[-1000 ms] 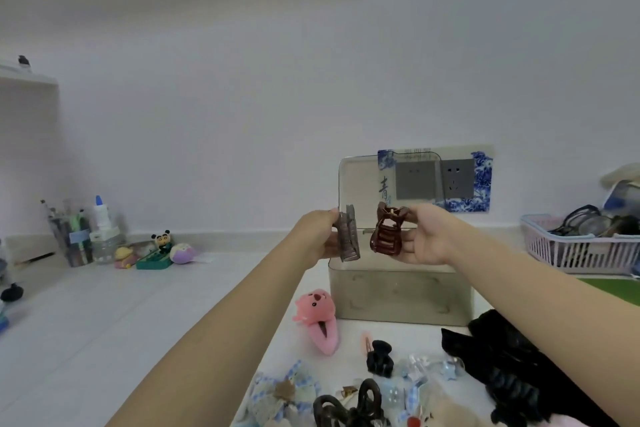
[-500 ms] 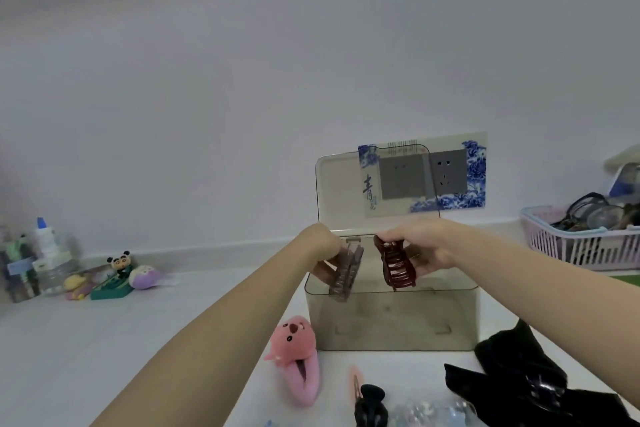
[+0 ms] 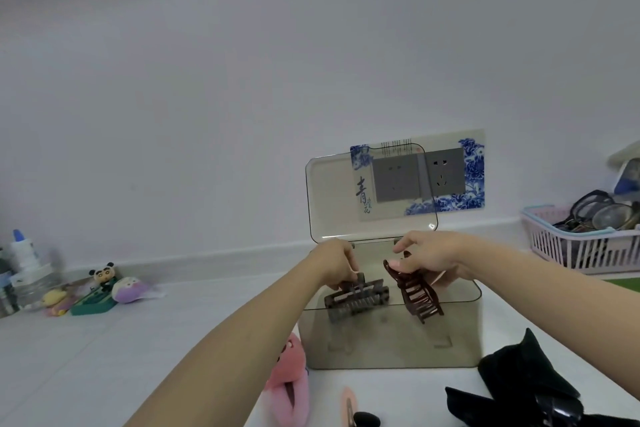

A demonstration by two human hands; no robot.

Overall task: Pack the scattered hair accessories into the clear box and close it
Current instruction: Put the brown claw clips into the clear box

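Observation:
The clear smoky box point(image 3: 388, 350) stands on the white table with its hinged lid point(image 3: 332, 198) upright at the back. My left hand point(image 3: 334, 265) pinches a grey-brown claw clip point(image 3: 356, 300) over the box's left half. My right hand point(image 3: 429, 258) holds a dark brown claw clip point(image 3: 415, 295) by its top over the middle of the box, tilted. A pink plush clip point(image 3: 289, 392), a peach snap clip point(image 3: 348, 407) with a small black clip point(image 3: 367, 420) beside it, and a black bow point(image 3: 533, 388) lie in front of the box.
A pink slotted basket point(image 3: 585, 250) holding glasses sits at the right by the wall. Small toy figures point(image 3: 104, 288) and bottles point(image 3: 22, 270) stand at the far left. A wall socket with a blue-patterned surround point(image 3: 443, 177) is behind the lid.
Both hands have lowered the two claw clips from in front of the lid down into the box's open top. The camera view has moved closer and tilted, hiding the nearest accessories.

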